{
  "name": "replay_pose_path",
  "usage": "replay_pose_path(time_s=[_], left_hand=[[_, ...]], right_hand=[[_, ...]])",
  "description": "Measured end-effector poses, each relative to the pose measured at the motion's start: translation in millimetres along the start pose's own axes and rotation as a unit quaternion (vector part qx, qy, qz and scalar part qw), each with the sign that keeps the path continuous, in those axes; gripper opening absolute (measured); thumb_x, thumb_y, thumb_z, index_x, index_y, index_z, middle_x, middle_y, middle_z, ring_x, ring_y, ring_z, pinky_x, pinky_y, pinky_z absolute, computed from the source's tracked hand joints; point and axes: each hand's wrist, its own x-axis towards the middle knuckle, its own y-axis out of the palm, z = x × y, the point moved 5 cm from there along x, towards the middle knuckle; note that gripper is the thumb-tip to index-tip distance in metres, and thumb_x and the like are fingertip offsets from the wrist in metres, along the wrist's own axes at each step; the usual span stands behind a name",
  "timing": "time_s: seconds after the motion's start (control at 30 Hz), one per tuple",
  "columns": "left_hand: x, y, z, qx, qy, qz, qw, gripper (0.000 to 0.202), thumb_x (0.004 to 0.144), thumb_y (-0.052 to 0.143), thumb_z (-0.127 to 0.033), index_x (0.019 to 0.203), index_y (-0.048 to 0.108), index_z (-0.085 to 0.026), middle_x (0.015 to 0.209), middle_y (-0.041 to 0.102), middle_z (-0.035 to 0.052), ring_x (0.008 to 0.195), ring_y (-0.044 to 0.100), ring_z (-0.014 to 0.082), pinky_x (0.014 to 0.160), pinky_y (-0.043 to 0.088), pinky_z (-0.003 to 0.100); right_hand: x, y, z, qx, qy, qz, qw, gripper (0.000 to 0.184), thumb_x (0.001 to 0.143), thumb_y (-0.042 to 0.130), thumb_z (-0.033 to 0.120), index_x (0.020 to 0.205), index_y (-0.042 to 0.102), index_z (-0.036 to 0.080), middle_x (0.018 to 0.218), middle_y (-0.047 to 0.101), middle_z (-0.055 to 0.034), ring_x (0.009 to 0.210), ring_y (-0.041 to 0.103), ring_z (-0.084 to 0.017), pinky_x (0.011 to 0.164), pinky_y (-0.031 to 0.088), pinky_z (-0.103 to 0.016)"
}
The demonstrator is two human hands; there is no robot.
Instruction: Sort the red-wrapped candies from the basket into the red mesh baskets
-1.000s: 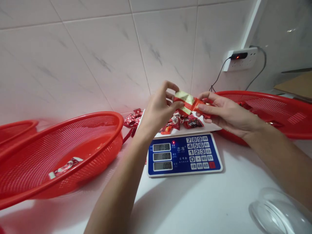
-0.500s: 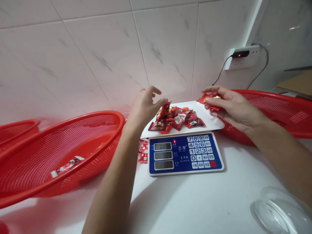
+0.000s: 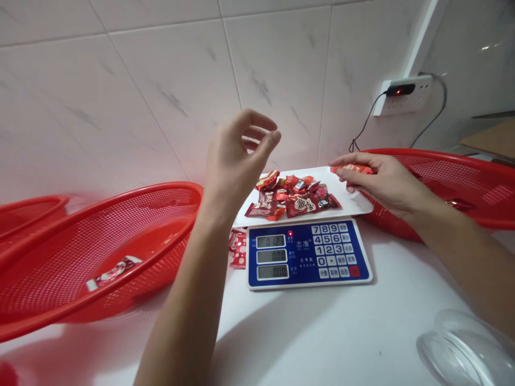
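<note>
My left hand is raised above the left side of the scale's white pan. Its fingers curl loosely, with nothing visible in them and the thumb tip close to the index finger. At the pan's right edge, my right hand is closed on a red-wrapped candy, partly hidden by the fingers. Several candies in red and dark red wrappers lie heaped on the pan. The blue front of the digital scale carries lit displays and a keypad; the top display's digits are not fully legible.
Red perforated baskets stand left and right; a candy wrapper lies in the left one. Red dotted packets show beside the scale. A clear plastic container is at front right. A cable runs from the wall socket.
My left hand has risen off the candies. My right hand has dipped slightly, still holding red candy. The heap on the pan looks fuller and rearranged, and the top display reads differently.
</note>
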Motion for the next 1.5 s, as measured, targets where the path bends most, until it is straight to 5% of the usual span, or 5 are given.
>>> replay_pose_path(time_s=[0.43,0.7,1.0,1.23,1.5], left_hand=[[0.4,6.2,1.3,0.017,-0.007,0.034,0.999,0.004,0.088,0.068,-0.024,0.090,0.070,-0.021,0.089,0.072,0.0024,0.083,0.065,0.0158,0.073,0.052,0.026],[-15.8,53.0,19.8,0.203,0.008,0.306,0.930,0.025,0.079,0.077,-0.035,0.100,0.077,-0.023,0.097,0.071,0.0075,0.084,0.064,0.0239,0.070,0.047,0.033],[-22.9,75.9,26.5,0.249,0.013,0.364,0.897,0.020,0.079,0.075,-0.035,0.095,0.077,-0.022,0.086,0.069,0.0062,0.075,0.059,0.0229,0.069,0.043,0.033],[-7.8,34.3,10.1,0.091,0.017,0.186,0.978,0.012,0.089,0.068,-0.030,0.097,0.071,-0.021,0.100,0.072,0.0043,0.087,0.064,0.0189,0.071,0.047,0.030],[-12.1,-1.5,-38.8,0.013,0.081,-0.019,0.996,0.004,0.091,0.070,-0.024,0.090,0.068,-0.021,0.090,0.070,-0.0034,0.087,0.065,0.0134,0.087,0.048,0.028]], right_hand=[[3.3,12.4,1.6,-0.329,-0.124,0.019,0.936,0.011,0.082,0.070,0.028,0.087,0.079,0.025,0.093,0.066,-0.0077,0.092,0.062,-0.027,0.090,0.048,-0.043],[2.2,14.1,-3.9,-0.406,-0.082,0.069,0.908,0.028,0.076,0.079,0.035,0.103,0.079,0.028,0.102,0.060,-0.0087,0.097,0.060,-0.028,0.090,0.047,-0.041],[2.5,8.3,3.2,-0.408,-0.115,0.074,0.903,0.023,0.075,0.077,0.033,0.097,0.079,0.025,0.096,0.063,-0.0077,0.093,0.062,-0.026,0.087,0.049,-0.039],[-18.4,-45.1,55.2,-0.130,-0.174,-0.210,0.953,0.038,0.065,0.080,0.046,0.100,0.078,0.030,0.093,0.074,0.0026,0.092,0.064,-0.025,0.069,0.041,-0.042],[-32.4,-40.3,72.9,0.093,-0.231,-0.155,0.956,0.002,0.080,0.078,0.028,0.079,0.076,0.028,0.086,0.062,-0.0017,0.071,0.049,-0.012,0.061,0.038,-0.033]])
